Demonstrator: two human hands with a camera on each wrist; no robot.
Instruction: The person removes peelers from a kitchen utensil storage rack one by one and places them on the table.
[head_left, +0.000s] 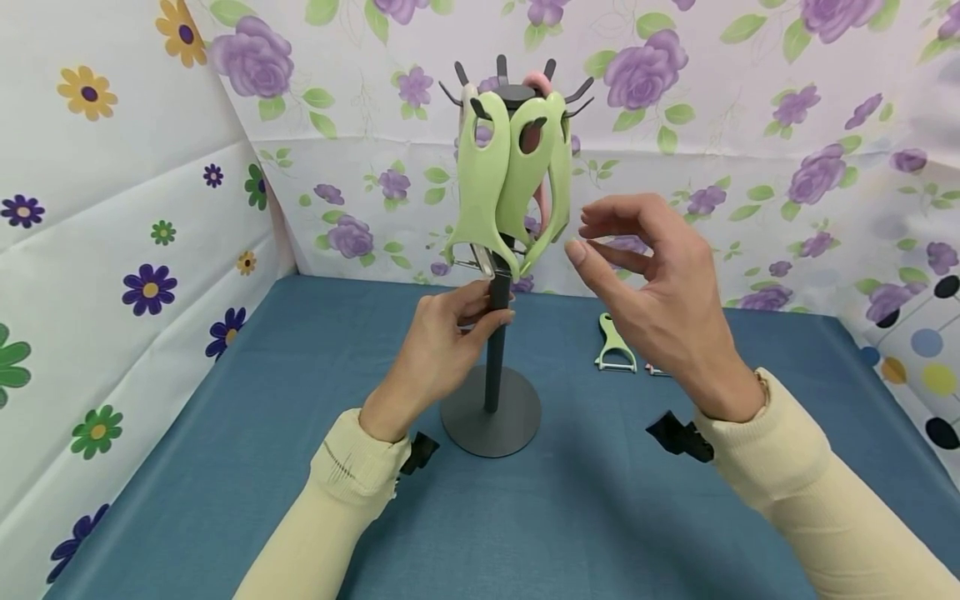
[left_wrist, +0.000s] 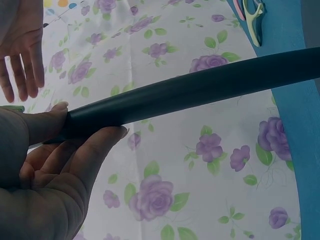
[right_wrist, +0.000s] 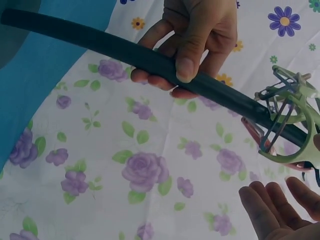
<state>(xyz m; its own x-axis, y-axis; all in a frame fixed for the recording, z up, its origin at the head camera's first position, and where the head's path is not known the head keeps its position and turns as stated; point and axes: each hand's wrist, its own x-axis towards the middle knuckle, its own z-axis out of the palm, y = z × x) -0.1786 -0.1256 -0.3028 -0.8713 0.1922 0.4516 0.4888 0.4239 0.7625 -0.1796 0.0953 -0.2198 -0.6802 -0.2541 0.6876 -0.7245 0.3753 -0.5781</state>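
Observation:
A dark stand with a straight pole [head_left: 495,350] and hooks around its top stands on the table. My left hand [head_left: 438,342] grips the pole just below the hanging peelers; its thumb and fingers lie around the pole [left_wrist: 190,92] in the left wrist view. Several light green peelers [head_left: 480,175] hang by their handle holes, blades down, with a pink peeler [head_left: 542,200] partly hidden behind them. To the right of these, my right hand [head_left: 660,283] is held in the air, fingers loosely bent and holding nothing. The right wrist view shows its fingers [right_wrist: 260,200] apart from the peelers [right_wrist: 295,115].
A green peeler [head_left: 615,343] lies on the blue tablecloth [head_left: 300,467] at the back right. Beside it, a pink peeler [head_left: 657,370] is mostly hidden by my right hand. The stand's round base [head_left: 465,425] rests mid-table. Flowered cloth [head_left: 360,150] hangs behind.

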